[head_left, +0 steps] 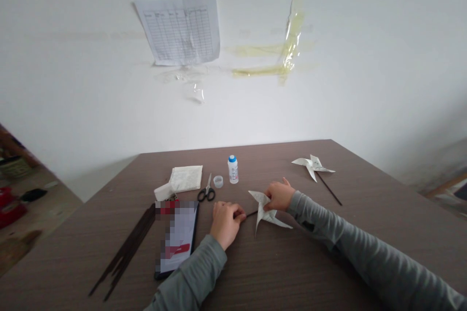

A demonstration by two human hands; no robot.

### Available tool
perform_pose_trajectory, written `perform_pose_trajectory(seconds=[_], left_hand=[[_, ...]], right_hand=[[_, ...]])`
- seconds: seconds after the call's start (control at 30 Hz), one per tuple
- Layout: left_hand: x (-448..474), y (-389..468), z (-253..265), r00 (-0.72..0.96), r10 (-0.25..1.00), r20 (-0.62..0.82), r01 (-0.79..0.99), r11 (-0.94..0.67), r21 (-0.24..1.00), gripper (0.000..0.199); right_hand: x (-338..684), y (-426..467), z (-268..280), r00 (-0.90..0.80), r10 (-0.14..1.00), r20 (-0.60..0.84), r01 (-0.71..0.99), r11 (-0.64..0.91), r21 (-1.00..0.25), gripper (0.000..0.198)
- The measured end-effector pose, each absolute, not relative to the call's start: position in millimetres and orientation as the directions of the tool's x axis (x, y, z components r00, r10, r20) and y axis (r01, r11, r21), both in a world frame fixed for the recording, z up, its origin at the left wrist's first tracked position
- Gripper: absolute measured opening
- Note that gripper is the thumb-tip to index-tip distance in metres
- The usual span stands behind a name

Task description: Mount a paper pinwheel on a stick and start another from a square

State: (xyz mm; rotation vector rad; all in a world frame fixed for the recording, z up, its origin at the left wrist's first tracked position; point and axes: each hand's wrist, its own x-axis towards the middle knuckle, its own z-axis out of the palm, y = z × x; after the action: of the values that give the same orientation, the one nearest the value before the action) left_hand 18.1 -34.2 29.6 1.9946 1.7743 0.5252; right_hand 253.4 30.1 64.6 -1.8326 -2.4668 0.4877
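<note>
While in right hand, pinwheel well off table's far edge

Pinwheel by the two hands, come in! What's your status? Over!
Left hand pinching dark stick. Right hand on paper pinwheel. Phone beside left hand, not blocking pinwheel.

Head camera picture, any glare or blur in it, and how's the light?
Head view: bright glare on the wall tape; light looks diffuse, without hard-edged shadows. Also in the head view: print on the wall sheet is too soft to read, part of the phone screen is pixelated, and neither left hand nor right hand shows obvious motion blur.
</note>
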Motion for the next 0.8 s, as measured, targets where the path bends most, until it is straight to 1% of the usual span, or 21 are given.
perform_pose_trajectory(seconds=[0.1, 0.27, 0.37, 0.47, 0.53, 0.6, 0.73, 0.8], left_hand=[[18, -34, 28, 0.116, 0.993, 0.014, 0.847, -0.106, 0.521, 0.021], [19, -33, 28, 0.091, 0.995, 0.037, 0.837, -0.097, 0.538, 0.024], [19, -33, 28, 0.075, 0.996, 0.045, 0.833, -0.087, 0.546, 0.022], [18, -33, 28, 0.074, 0.995, 0.06, 0.829, -0.095, 0.552, 0.02], [17, -32, 27, 0.084, 0.994, 0.075, 0.828, -0.112, 0.549, 0.021], [17, -31, 26, 0.098, 0.992, 0.083, 0.833, -0.128, 0.538, 0.02], [16, -30, 27, 0.107, 0.993, 0.055, 0.848, -0.121, 0.516, 0.021], [16, -30, 28, 0.108, 0.993, 0.047, 0.85, -0.117, 0.514, 0.021]], right_hand=[[255, 28, 61, -0.304, 0.949, -0.084, 0.913, 0.265, -0.309, 0.031], [254, 30, 62, -0.32, 0.94, -0.122, 0.924, 0.28, -0.262, 0.028], [254, 31, 62, -0.323, 0.937, -0.133, 0.926, 0.284, -0.25, 0.026], [254, 31, 62, -0.32, 0.937, -0.136, 0.927, 0.28, -0.25, 0.024], [254, 30, 62, -0.31, 0.943, -0.117, 0.926, 0.272, -0.261, 0.027], [253, 30, 65, -0.286, 0.95, -0.126, 0.93, 0.243, -0.276, 0.028], [252, 33, 72, -0.247, 0.942, -0.229, 0.941, 0.177, -0.287, 0.013], [252, 35, 74, -0.24, 0.938, -0.252, 0.943, 0.164, -0.289, 0.009]])
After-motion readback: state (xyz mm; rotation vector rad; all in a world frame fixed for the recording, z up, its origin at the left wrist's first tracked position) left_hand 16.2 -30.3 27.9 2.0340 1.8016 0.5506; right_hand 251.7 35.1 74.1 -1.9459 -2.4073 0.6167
